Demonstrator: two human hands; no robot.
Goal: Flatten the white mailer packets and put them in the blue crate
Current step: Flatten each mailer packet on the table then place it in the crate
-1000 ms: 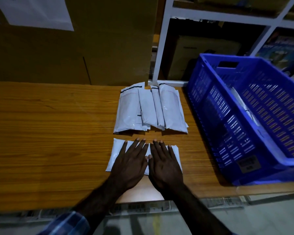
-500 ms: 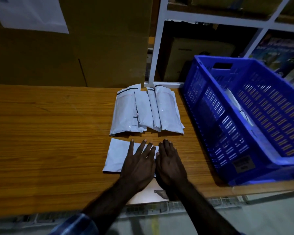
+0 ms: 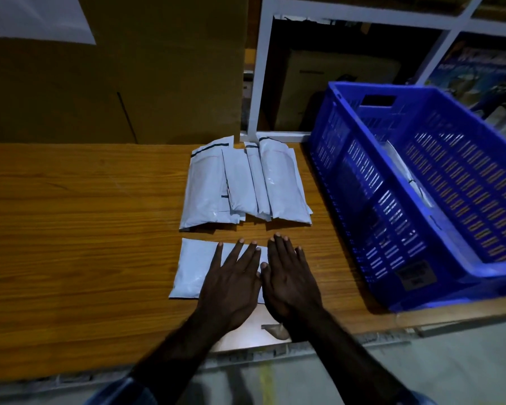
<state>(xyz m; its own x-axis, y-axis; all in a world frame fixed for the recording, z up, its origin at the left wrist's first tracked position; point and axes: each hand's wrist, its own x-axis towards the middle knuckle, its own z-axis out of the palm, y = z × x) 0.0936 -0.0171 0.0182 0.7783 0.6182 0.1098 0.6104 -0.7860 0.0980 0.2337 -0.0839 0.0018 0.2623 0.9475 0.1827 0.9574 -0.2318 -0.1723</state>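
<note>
Your left hand and right hand lie side by side, fingers straight and spread wide, palms pressing down on the packet nearest you on the tabletop; that flat press looks meant to squeeze out air so it packs thin; neither hand grips anything. The stack of packets waits just beyond your fingertips, overlapped and still puffy. The blue crate sits at your right, close enough for a short carry; something white already lies inside it; lift the pressed packet there next, I'd judge.
</note>
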